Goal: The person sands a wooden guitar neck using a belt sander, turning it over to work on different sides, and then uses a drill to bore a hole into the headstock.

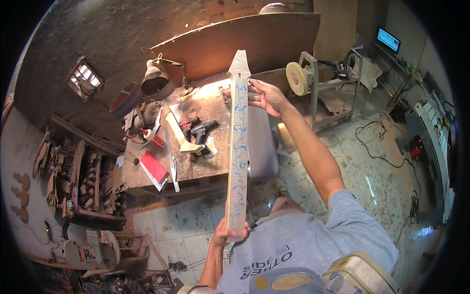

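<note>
While held out lengthwise over the floor, neck spans from chest height toward bench. Head view, only one available.

Neck: long pale wooden blank, headstock end far, face up, marked along its length with blue vine-like drawing between cross lines. Supported at both ends only; middle unsupported, above tiled floor and just right of the bench edge.

Left hand: closed around near end, thumb on top face, fingers wrapped beneath and mostly hidden.

Right hand: arm extended, fingers curled onto right edge near headstock; a light fingertip hold, palm off the wood.

Bench: cluttered with drills, red box, steel rule, lamp lit over far end. Buffing wheel on stand right of the far hand. Cable looped on floor at right.

Risks, as judged: slip of the far fingertip hold, letting headstock drop onto bench or tools, denting the wood. Smearing of blue marking under the near thumb. Swing of the long blank to the right, striking buffing wheel or its stand. Tilt of the near end, with weight levering against one closed hand.
</note>
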Demonstrator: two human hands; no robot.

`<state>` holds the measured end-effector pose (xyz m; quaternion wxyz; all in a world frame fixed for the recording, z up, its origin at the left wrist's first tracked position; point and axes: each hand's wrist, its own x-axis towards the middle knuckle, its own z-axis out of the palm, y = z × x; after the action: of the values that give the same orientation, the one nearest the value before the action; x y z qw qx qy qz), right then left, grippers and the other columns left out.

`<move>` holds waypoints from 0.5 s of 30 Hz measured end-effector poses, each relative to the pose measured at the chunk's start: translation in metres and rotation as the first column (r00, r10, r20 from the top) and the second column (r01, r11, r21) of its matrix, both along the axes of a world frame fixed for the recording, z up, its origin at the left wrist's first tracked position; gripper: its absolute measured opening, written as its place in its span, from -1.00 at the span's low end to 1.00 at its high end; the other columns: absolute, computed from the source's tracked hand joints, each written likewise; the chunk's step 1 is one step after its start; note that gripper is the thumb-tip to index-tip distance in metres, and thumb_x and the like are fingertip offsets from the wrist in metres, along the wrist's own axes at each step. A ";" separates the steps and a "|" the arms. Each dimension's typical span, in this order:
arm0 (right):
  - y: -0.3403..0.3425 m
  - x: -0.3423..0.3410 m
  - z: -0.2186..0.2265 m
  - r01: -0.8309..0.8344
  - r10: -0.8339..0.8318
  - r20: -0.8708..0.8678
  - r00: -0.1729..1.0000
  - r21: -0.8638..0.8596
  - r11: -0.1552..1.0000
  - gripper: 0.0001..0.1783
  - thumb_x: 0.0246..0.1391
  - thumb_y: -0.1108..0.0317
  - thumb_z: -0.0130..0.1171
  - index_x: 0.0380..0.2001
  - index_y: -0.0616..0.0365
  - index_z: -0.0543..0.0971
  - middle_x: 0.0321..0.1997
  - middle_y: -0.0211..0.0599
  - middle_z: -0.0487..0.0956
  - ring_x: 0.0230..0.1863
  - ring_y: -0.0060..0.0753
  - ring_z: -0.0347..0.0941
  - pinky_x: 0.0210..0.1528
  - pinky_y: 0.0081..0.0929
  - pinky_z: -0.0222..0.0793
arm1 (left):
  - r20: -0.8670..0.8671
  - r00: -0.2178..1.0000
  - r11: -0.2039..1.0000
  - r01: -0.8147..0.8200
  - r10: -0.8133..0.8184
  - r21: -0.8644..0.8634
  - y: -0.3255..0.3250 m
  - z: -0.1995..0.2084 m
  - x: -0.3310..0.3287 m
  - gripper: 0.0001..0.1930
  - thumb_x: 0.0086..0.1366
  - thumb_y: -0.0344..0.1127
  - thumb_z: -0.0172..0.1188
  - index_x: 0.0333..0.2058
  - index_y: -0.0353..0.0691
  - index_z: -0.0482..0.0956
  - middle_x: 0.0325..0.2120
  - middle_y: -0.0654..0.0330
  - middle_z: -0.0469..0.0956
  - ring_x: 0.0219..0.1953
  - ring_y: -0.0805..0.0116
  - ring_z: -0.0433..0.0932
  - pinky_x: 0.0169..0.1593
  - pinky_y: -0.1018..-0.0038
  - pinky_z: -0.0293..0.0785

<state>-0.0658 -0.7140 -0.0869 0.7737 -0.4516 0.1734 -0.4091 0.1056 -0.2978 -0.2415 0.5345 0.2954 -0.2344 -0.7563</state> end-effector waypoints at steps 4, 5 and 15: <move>0.009 0.010 0.003 -0.009 0.009 0.000 1.000 -0.047 0.999 -0.53 0.47 0.26 -0.01 0.29 0.33 0.37 0.10 -0.20 0.56 0.05 -0.31 0.58 0.16 -0.32 0.56 | -0.020 1.000 1.000 -0.010 0.009 -0.025 0.001 -0.002 0.000 -0.21 -0.13 -0.39 0.38 0.15 -0.46 0.35 -0.19 -0.11 0.57 -0.32 0.14 0.65 -0.23 0.21 0.66; 0.009 0.011 0.003 -0.006 0.005 -0.005 1.000 -0.060 0.998 -0.52 0.46 0.26 -0.01 0.30 0.33 0.36 0.09 -0.21 0.56 0.05 -0.32 0.57 0.17 -0.33 0.55 | -0.017 1.000 0.999 -0.014 0.014 -0.032 0.001 0.000 0.000 -0.21 -0.12 -0.39 0.38 0.15 -0.46 0.34 -0.19 -0.11 0.57 -0.32 0.14 0.65 -0.24 0.21 0.66; 0.008 0.015 0.005 0.057 -0.057 0.010 0.998 -0.066 0.996 -0.51 0.44 0.31 0.03 0.36 0.22 0.34 0.12 -0.31 0.58 0.04 -0.49 0.55 0.16 -0.41 0.50 | 0.069 0.997 0.999 -0.032 0.033 -0.020 -0.007 0.015 -0.010 -0.22 -0.13 -0.40 0.36 0.16 -0.46 0.37 -0.17 -0.07 0.60 -0.29 0.17 0.67 -0.16 0.25 0.64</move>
<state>-0.0507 -0.7062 -0.0814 0.7469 -0.4703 0.1692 -0.4386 0.0958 -0.3053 -0.2261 0.5411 0.3201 -0.2550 -0.7347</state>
